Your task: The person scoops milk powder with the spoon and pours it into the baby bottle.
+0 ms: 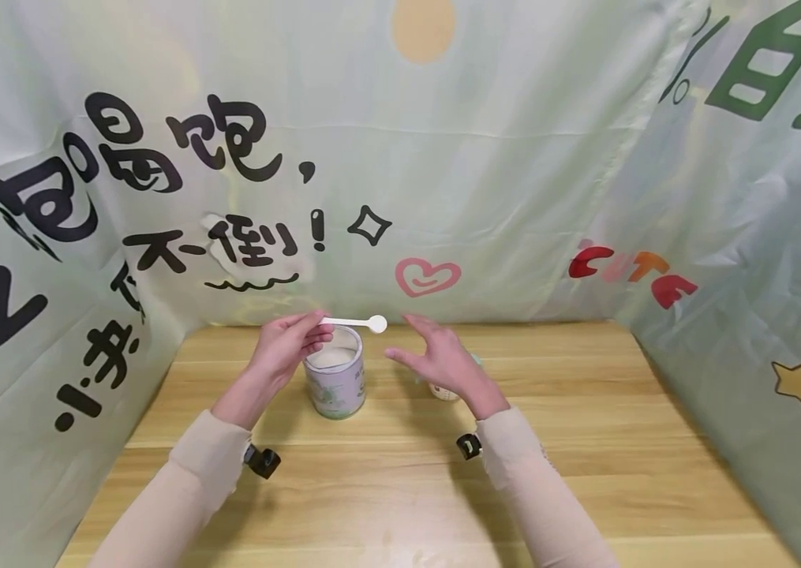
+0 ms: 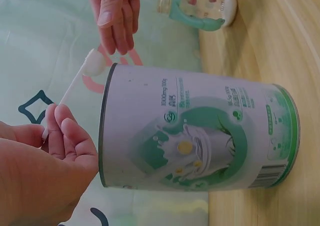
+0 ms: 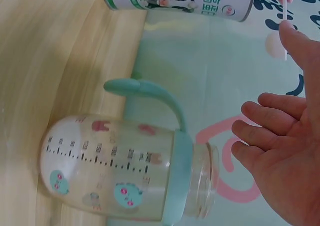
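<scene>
My left hand [image 1: 290, 343] pinches the thin handle of a white measuring scoop [image 1: 376, 323] between thumb and fingers. The scoop is level above the rim of an open milk powder can [image 1: 336, 386], and pale powder shows inside the can. Whether the scoop's bowl holds powder I cannot tell. My right hand [image 1: 443, 359] hovers to the right of the scoop with its fingers spread, holding nothing. Below and behind it stands an uncapped clear baby bottle [image 3: 125, 171] with mint handles, mostly hidden in the head view. White matter shows at the bottle's base.
Both can and bottle stand on a wooden table [image 1: 386, 489], with bare wood in front of them. A printed cloth [image 1: 499, 197] hangs behind the table and along both sides. Small black wrist cameras are strapped below each hand.
</scene>
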Action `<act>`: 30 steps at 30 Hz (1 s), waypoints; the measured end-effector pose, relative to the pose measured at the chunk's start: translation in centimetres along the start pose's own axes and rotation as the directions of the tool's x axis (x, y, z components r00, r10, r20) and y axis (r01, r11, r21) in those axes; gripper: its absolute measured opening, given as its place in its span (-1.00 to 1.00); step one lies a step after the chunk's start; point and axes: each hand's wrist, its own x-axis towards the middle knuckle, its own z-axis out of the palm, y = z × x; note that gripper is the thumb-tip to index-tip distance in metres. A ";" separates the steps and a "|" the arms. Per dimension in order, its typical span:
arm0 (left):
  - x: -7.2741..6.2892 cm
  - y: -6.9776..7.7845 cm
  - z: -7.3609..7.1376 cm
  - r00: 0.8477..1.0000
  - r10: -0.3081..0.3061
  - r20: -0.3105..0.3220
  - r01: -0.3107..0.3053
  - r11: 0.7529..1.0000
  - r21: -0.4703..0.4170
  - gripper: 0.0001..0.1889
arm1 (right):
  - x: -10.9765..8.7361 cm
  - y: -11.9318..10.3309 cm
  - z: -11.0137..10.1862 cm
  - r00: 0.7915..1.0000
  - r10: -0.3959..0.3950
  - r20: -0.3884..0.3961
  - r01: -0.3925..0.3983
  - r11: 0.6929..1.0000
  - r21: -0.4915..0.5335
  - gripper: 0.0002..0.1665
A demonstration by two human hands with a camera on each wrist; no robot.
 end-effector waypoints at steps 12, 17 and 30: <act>0.3 0.2 1.6 0.999 0.014 0.053 -0.012 1.000 -0.023 -0.57 | -0.7 1.8 -1.0 1.000 0.023 -0.021 -0.023 1.000 -0.005 0.04; 0.5 0.2 2.3 0.997 0.021 0.071 -0.020 1.000 -0.015 -0.53 | -1.0 2.1 -1.5 0.999 0.043 -0.023 -0.043 0.999 -0.010 0.04; 0.6 0.2 3.8 0.995 0.020 0.095 -0.018 1.000 -0.023 -0.58 | -2.1 3.7 -2.1 0.996 0.083 -0.034 -0.082 0.996 0.026 0.06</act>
